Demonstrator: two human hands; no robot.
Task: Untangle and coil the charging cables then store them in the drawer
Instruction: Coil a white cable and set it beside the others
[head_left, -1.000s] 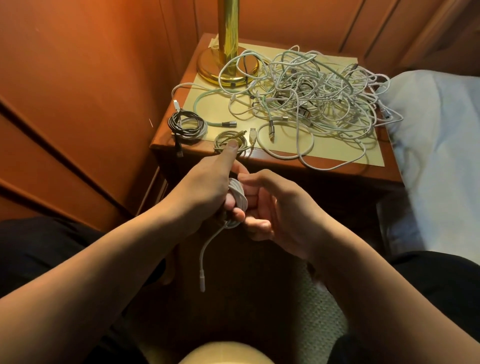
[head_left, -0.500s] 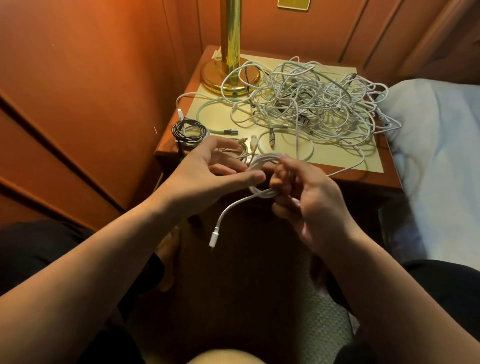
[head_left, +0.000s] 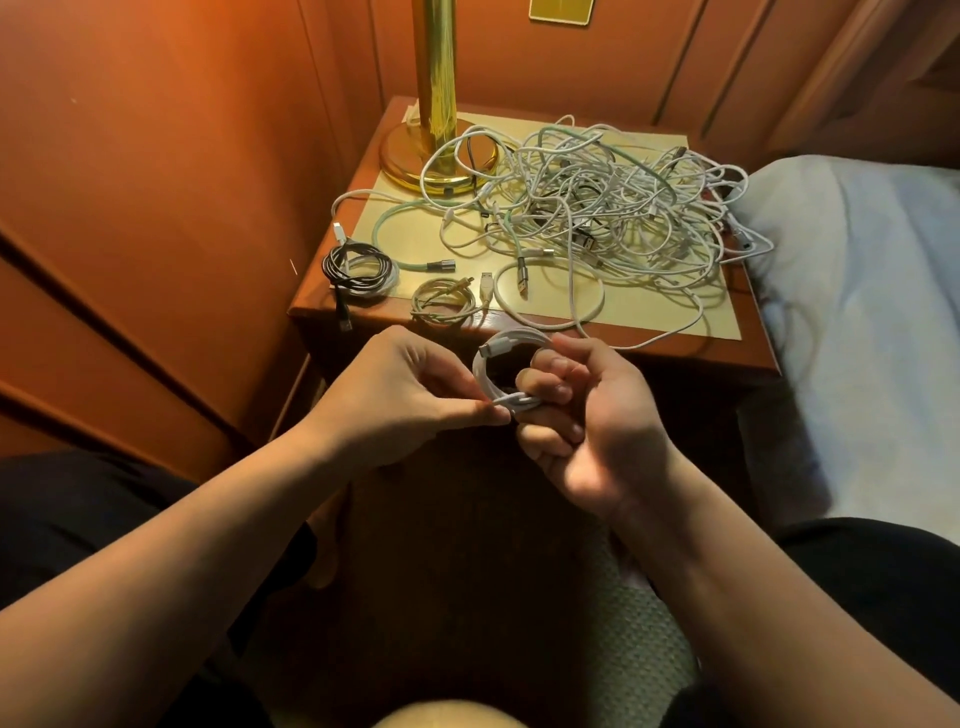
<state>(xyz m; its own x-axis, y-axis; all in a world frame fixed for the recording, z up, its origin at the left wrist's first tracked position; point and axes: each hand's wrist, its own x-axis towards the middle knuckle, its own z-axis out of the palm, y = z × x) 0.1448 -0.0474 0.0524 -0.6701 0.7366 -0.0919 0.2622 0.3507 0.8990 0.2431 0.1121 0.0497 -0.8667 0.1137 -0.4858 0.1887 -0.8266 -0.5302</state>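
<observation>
White coiled cable (head_left: 501, 364) stands upright; right hand (head_left: 587, 415) grips it, left hand (head_left: 410, 395) pinches its left-pointing end.

The single head camera looks forward and down from close above the hands (head_left: 498, 405) toward the nightstand (head_left: 519, 332).

left hand (head_left: 400, 395) pinching, right hand (head_left: 587, 421) curled, both forearms raised

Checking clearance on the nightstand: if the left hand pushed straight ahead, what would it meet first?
Probably the small pale coil at the nightstand's front edge, just beyond the left hand; depth is uncertain.
</observation>
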